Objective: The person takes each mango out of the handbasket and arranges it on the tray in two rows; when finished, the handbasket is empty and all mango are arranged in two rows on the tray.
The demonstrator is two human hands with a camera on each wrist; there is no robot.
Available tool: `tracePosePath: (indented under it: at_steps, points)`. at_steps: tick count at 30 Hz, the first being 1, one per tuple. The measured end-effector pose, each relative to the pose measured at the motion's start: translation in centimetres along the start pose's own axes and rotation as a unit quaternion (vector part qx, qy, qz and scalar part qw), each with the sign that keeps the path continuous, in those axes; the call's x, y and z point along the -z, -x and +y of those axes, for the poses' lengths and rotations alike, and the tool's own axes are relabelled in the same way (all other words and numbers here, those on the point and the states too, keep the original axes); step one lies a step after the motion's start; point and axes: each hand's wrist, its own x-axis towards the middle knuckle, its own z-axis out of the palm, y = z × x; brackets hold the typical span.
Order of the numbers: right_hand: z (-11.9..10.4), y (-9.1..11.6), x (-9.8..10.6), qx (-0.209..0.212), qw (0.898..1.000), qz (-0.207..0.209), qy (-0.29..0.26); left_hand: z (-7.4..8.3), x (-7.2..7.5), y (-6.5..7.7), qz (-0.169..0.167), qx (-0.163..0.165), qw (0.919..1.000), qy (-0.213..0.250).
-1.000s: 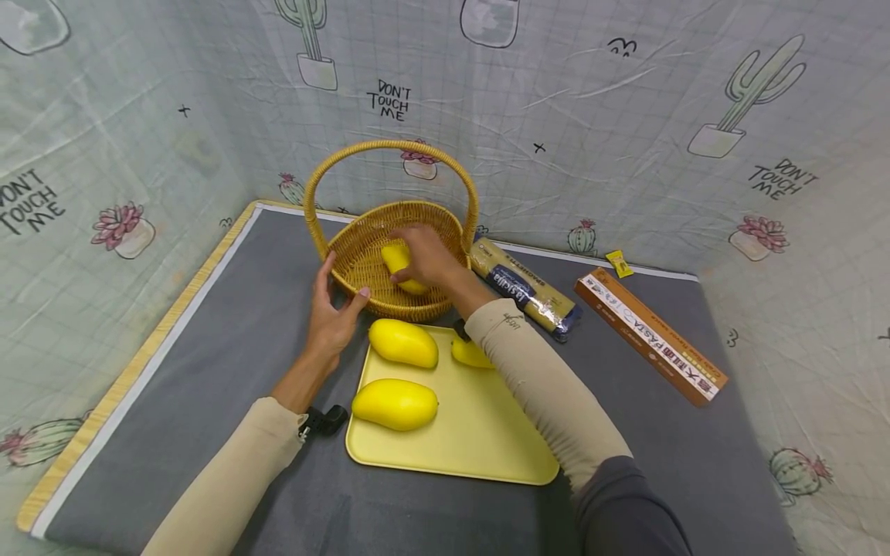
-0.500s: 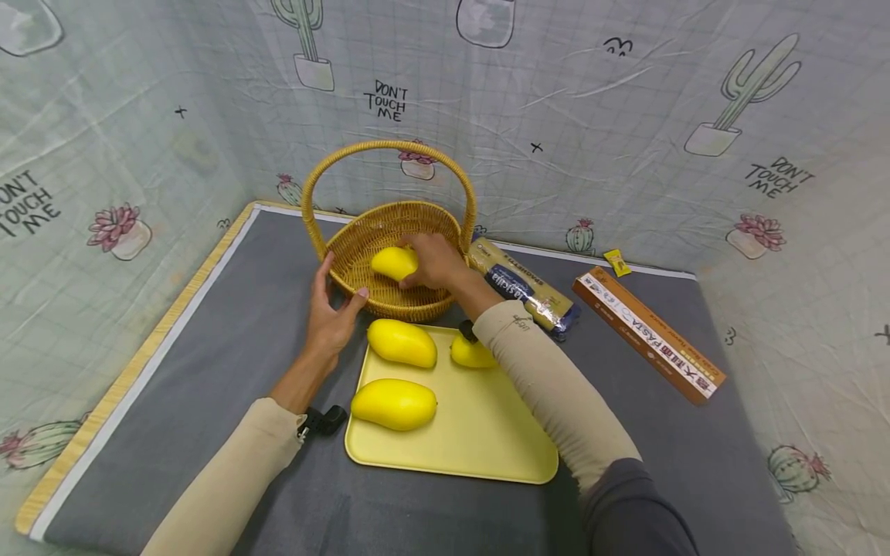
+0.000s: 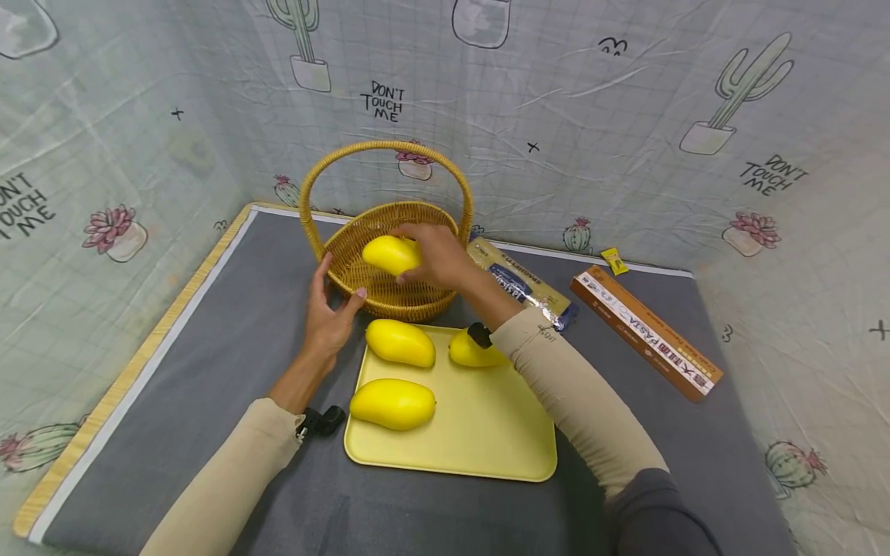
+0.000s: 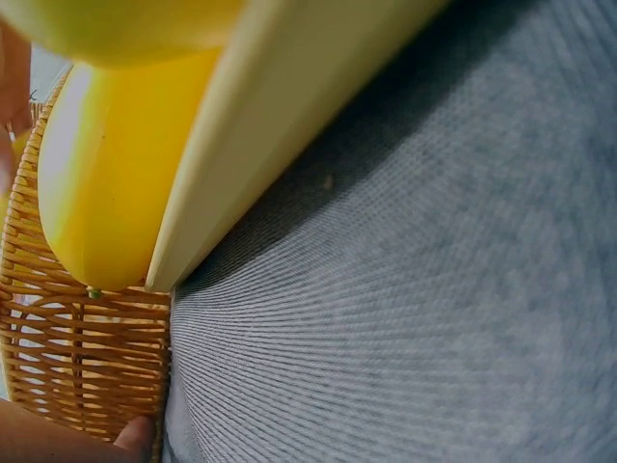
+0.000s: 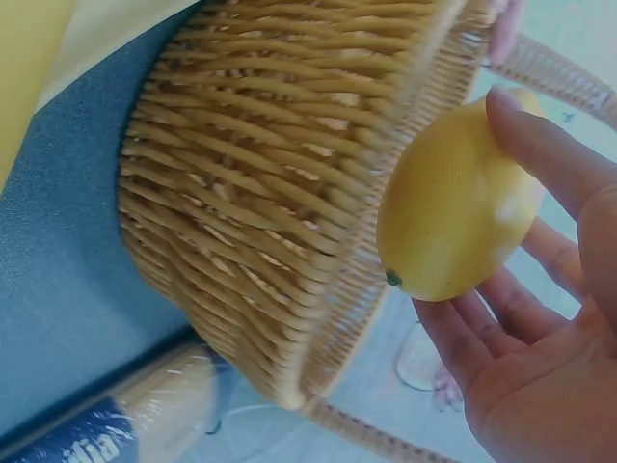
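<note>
My right hand (image 3: 439, 259) grips a yellow mango (image 3: 391, 255), thumb on one side and fingers on the other. In the right wrist view this mango (image 5: 453, 203) shows its green stem end and overlaps the rim of the wicker basket (image 5: 251, 164). My left hand (image 3: 328, 318) rests against the basket's near left side, thumb and fingers spread along the wall. The basket (image 3: 410, 311) stands behind a yellow tray (image 3: 480, 432). On the tray lie a mango (image 3: 399, 343) at the back left, another mango (image 3: 392, 404) in front and a third mango (image 3: 467, 351), partly hidden by my right wrist.
The basket's tall arched handle (image 3: 385, 144) rises over its opening. Right of the basket lie a spaghetti packet (image 3: 511, 282), partly behind my right forearm, a brown pasta box (image 3: 647, 332) and a small yellow sachet (image 3: 615, 261). A printed curtain (image 3: 556, 93) hangs behind the table.
My right hand has raised the mango inside the basket, and it has turned and shifted slightly left and up. My right forearm has swung right, uncovering more of the third mango. My left hand stays put.
</note>
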Motion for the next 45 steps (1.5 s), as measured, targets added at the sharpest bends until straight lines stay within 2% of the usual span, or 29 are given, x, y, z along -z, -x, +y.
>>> tracePosePath:
  at_steps: [10,16,24,27,31,38,41,45]
  points:
    - [-1.4,3.1,1.6,0.033,0.998,0.050,-0.021,-0.3,0.1,-0.1,0.001,0.007,1.0000,0.004]
    - [-2.1,5.7,2.5,0.030,0.997,0.066,-0.034,-0.3,0.1,-0.2,0.001,0.005,1.0000,0.005]
    - [-2.0,9.5,3.2,0.022,0.995,0.086,-0.034,2.3,-0.1,1.0,-0.009,0.009,0.9998,0.018]
    - [-1.9,11.1,3.3,0.014,0.995,0.086,-0.041,2.7,-0.1,1.3,-0.011,0.013,0.9997,0.020]
    - [-1.7,13.2,3.4,0.003,0.995,0.091,-0.037,2.4,-0.1,1.1,-0.007,0.017,0.9997,0.017]
    - [-0.9,16.9,2.9,-0.007,0.995,0.089,-0.041,0.2,0.1,0.1,-0.006,0.017,0.9998,0.003]
    - [-0.6,18.5,2.4,-0.016,0.995,0.086,-0.042,0.4,0.1,0.2,-0.007,0.016,0.9998,0.004]
    - [-0.1,20.5,1.4,-0.035,0.995,0.084,-0.040,1.8,-0.1,0.8,-0.010,0.016,0.9998,0.009]
